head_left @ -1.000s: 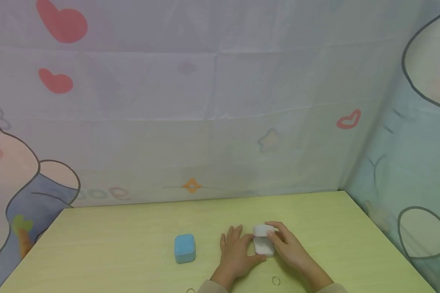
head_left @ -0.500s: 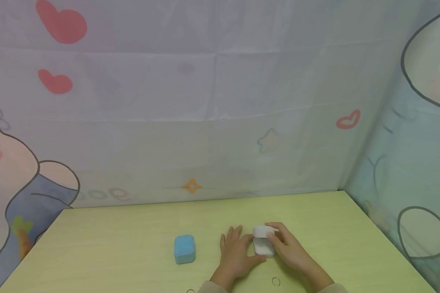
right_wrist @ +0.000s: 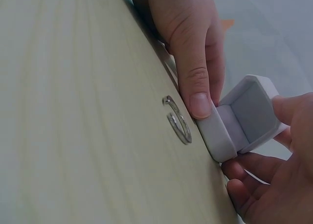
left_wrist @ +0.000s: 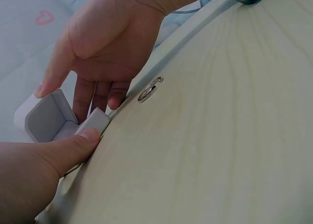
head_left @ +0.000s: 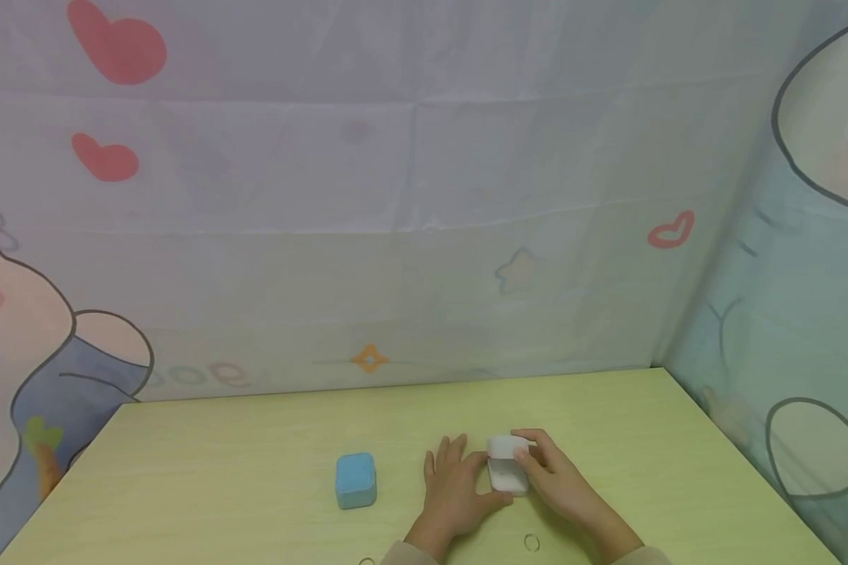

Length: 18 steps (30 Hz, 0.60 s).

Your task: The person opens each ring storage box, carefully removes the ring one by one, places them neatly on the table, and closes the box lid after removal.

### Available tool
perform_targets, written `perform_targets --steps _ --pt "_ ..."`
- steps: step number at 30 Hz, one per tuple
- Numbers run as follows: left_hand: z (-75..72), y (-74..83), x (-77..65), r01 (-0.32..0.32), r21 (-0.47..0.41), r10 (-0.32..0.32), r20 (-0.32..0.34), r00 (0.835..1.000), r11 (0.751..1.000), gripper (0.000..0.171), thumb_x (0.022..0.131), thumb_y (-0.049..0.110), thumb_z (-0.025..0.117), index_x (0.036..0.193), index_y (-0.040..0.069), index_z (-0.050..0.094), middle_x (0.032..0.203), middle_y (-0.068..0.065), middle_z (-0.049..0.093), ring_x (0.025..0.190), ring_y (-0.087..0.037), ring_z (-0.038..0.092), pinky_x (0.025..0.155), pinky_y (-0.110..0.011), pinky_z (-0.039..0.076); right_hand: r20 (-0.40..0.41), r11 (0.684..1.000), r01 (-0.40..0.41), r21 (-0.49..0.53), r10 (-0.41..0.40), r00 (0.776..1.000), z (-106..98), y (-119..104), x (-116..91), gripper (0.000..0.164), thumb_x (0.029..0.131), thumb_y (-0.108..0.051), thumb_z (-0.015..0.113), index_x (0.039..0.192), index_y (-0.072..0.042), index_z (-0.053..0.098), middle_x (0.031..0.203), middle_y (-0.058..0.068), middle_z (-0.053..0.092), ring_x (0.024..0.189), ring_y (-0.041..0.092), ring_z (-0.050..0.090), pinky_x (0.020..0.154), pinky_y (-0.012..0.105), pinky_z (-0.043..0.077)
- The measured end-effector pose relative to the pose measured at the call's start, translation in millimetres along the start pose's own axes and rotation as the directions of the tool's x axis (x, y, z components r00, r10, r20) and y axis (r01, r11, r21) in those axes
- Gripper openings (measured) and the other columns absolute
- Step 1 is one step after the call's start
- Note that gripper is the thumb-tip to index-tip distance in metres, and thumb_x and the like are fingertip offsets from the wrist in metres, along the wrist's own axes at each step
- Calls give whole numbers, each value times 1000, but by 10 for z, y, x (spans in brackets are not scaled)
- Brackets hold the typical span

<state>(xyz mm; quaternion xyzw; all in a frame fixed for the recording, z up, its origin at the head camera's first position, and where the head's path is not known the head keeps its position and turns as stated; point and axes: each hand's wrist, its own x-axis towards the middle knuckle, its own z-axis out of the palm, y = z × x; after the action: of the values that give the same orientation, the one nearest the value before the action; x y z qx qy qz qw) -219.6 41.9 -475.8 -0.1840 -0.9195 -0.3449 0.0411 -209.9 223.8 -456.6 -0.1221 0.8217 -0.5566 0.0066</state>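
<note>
A small white ring box [head_left: 509, 475] stands on the table with its lid raised; its pale lining shows in the right wrist view. My left hand [head_left: 455, 490] holds the base, thumb on the near wall and index finger toward the back. On the other side, my right hand [head_left: 561, 482] pinches the raised lid [right_wrist: 259, 104] between thumb and index finger, its other fingers low beside the base. A thin metal ring [head_left: 532, 542] with a gap in its band lies on the table, nearer than the box. No ring is visible inside the box.
A light blue rounded box [head_left: 356, 480] sits left of my left hand. Another ring [head_left: 367, 561] is partly cut off at the bottom edge of the head view. The pale wooden table [head_left: 219, 471] meets a printed cloth backdrop [head_left: 424, 196] behind and at the right.
</note>
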Motion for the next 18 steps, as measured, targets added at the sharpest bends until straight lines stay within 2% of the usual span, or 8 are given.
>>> perform_targets --steps 6,18 --pt "13 -9 9 1 -3 -1 -1 1000 1000 58 72 49 75 117 14 63 145 -20 39 139 -47 23 107 -70 12 -17 1000 -9 -2 9 1000 2 5 6 40 101 -27 44 133 -5 40 127 33 52 112 39 57 83 39 53" --pt "8 -7 3 5 2 -5 8 1000 1000 60 72 50 75 118 13 63 144 -20 40 138 -48 23 107 -70 12 -42 999 -38 -15 37 998 36 15 10 40 101 -30 44 134 -8 41 128 31 52 112 38 57 84 42 53"
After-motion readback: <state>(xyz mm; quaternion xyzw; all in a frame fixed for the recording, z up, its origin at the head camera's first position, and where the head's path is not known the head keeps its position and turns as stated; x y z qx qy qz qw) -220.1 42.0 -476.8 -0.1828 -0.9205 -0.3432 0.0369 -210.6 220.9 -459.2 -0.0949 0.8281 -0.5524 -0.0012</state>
